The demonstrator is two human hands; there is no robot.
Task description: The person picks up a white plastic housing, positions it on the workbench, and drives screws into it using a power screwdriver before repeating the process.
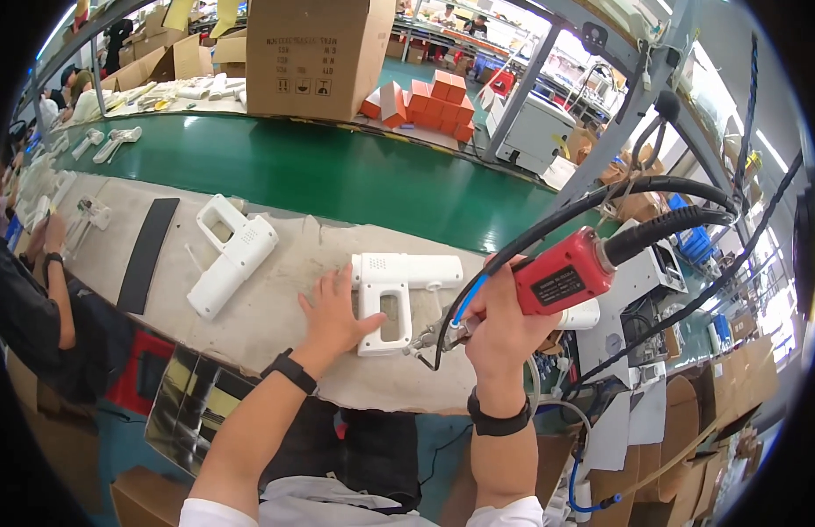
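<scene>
A white gun-shaped plastic housing (412,266) with a looped handle lies on its side on the bench in front of me. My left hand (330,309) rests at its left end, fingers spread, the thumb reaching onto the handle. My right hand (504,342) is wrapped around a red power screwdriver (563,272) with a black cable and a blue air hose. The driver's metal tip end (432,341) is by the lower right of the handle; whether it touches the housing I cannot tell. A second white housing (234,255) lies farther left, apart from both hands.
A black strip (149,255) lies left on the paper-covered bench (306,230). Behind runs a green conveyor belt (319,167), with a large cardboard box (315,61) and orange boxes (438,104) beyond. Black cables (688,189) hang at right. A co-worker's hands (49,235) are far left.
</scene>
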